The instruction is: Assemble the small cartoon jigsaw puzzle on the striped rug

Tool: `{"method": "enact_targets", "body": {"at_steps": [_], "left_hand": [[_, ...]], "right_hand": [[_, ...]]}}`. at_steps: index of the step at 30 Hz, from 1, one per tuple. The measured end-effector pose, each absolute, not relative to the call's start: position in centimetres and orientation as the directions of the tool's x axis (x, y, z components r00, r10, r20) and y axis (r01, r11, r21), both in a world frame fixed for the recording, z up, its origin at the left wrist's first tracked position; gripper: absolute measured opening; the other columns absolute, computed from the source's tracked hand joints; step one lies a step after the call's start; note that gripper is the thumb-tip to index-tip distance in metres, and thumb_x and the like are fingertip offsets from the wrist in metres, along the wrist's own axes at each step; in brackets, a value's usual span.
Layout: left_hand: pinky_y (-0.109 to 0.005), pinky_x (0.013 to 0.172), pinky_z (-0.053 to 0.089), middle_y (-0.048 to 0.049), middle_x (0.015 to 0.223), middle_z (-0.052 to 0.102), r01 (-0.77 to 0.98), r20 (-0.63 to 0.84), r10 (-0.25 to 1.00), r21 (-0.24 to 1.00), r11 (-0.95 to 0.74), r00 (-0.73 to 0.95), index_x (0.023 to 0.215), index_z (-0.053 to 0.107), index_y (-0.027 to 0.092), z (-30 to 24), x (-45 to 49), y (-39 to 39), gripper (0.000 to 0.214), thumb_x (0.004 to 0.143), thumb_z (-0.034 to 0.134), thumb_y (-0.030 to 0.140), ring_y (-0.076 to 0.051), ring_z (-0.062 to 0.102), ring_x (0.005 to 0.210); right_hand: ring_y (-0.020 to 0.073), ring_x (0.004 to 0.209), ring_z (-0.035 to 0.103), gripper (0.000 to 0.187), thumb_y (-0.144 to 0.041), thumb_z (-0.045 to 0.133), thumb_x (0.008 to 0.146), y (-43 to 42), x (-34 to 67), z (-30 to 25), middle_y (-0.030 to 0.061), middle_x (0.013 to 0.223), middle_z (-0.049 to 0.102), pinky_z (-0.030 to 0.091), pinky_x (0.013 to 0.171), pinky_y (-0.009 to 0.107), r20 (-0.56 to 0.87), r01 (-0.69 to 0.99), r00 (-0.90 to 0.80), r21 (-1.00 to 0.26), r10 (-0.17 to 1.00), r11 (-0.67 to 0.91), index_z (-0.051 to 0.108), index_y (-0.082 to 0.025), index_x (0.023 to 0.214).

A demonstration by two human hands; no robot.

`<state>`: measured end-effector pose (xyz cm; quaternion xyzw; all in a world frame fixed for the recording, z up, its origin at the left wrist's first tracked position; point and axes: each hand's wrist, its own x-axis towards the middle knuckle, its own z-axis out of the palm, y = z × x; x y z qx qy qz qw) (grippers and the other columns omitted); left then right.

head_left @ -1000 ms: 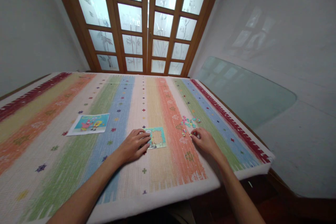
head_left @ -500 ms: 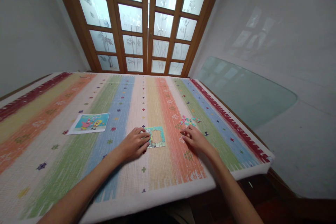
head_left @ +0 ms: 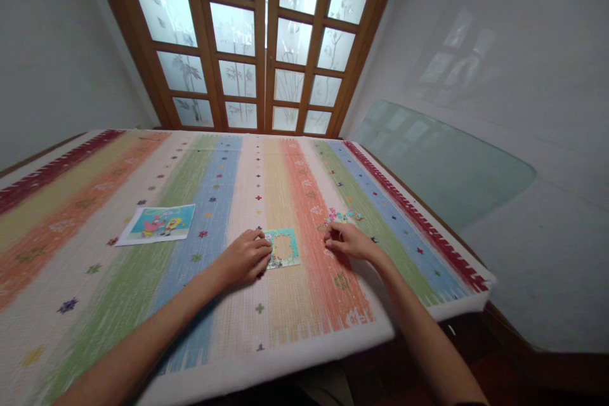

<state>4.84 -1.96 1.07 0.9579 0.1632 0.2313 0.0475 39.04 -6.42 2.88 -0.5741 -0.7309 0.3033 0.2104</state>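
Observation:
A partly filled jigsaw puzzle [head_left: 287, 232] lies flat on the striped cloth, with bare brown backing in its middle and a teal printed border. My left hand [head_left: 245, 256] rests at its left edge, fingers curled over that side and covering part of the picture. To the right, my right hand [head_left: 349, 242] hovers low over the orange stripe, thumb and fingertips drawn together in a pinch. Whatever sits between those fingertips is too small to make out. Just beyond this hand lies a scatter of loose puzzle pieces [head_left: 351, 216], pink and teal, partly hidden by it.
A printed cartoon picture sheet [head_left: 164, 224] lies to the left on the tablecloth [head_left: 259, 323]. The table's near edge runs just below my forearms. Wooden glass-paned doors [head_left: 264, 44] stand behind the table, and a glass panel [head_left: 442, 158] is at the right wall.
My right hand's fingers have curled inward into a pinch, and its wrist has turned slightly. My left hand stays at the puzzle's edge. The whole view has shifted a little.

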Motion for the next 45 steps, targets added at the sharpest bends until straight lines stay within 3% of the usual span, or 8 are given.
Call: {"method": "enact_targets", "body": {"at_steps": [4,8,17,27,41,45], "left_hand": [[-0.042,0.088,0.051,-0.0073,0.099,0.076,0.29,0.534,0.359,0.211,-0.933,0.766,0.097,0.074,0.019,0.5,4.8,-2.5,0.025,0.103,0.049,0.019,-0.024,0.061,0.094],[-0.043,0.088,0.053,-0.0083,0.102,0.077,0.293,0.565,0.372,0.229,-0.928,0.737,0.104,0.075,0.019,0.5,4.8,-2.9,0.024,0.102,0.051,0.02,-0.025,0.062,0.095],[-0.044,0.088,0.054,-0.0093,0.103,0.077,0.322,0.531,0.41,0.255,-0.912,0.742,0.111,0.076,0.019,0.4,4.6,-3.1,0.026,0.103,0.051,0.021,-0.026,0.061,0.096],[-0.045,0.091,0.053,-0.0079,0.106,0.077,0.321,0.526,0.413,0.261,-0.91,0.743,0.12,0.074,0.022,0.3,4.4,-3.0,0.028,0.103,0.052,0.021,-0.026,0.061,0.098],[-0.046,0.09,0.054,-0.0085,0.109,0.076,0.312,0.521,0.405,0.259,-0.914,0.752,0.126,0.071,0.022,0.3,4.3,-3.0,0.031,0.103,0.05,0.02,-0.026,0.061,0.1],[-0.046,0.091,0.054,-0.0088,0.11,0.076,0.32,0.525,0.405,0.25,-0.914,0.749,0.123,0.072,0.021,0.3,4.2,-3.1,0.029,0.103,0.051,0.021,-0.027,0.061,0.101]], "right_hand": [[0.0145,0.064,0.063,0.003,-0.021,0.066,0.086,-6.0,36.7,3.4,0.0025,0.074,0.072,0.047,0.064,0.027,-0.057,0.611,-0.277,-0.781,0.959,0.13,0.064,-0.019,0.084],[0.0153,0.069,0.064,0.007,-0.021,0.071,0.085,-5.2,33.3,3.8,0.0027,0.077,0.074,0.047,0.066,0.027,0.014,0.528,-0.298,-0.83,0.955,0.177,0.071,-0.018,0.09],[0.0162,0.074,0.066,0.01,-0.013,0.071,0.085,-3.8,27.9,3.8,0.0041,0.082,0.076,0.047,0.071,0.028,0.033,0.627,-0.4,-0.72,0.916,0.3,0.08,-0.017,0.088],[0.0203,0.088,0.061,0.005,-0.013,0.076,0.087,-3.8,27.2,1.8,0.0052,0.082,0.072,0.045,0.084,0.034,0.204,0.705,-0.404,-0.551,0.892,0.446,0.079,-0.017,0.085],[0.0203,0.092,0.059,0.003,-0.014,0.072,0.091,-4.3,27.0,0.8,0.0055,0.091,0.064,0.046,0.084,0.033,0.303,0.698,-0.352,-0.546,0.886,0.464,0.074,-0.016,0.09],[0.0215,0.095,0.06,0.005,-0.013,0.074,0.086,-4.7,27.2,1.2,0.0065,0.094,0.065,0.047,0.087,0.034,0.317,0.697,-0.382,-0.518,0.868,0.496,0.076,-0.017,0.088]]}}
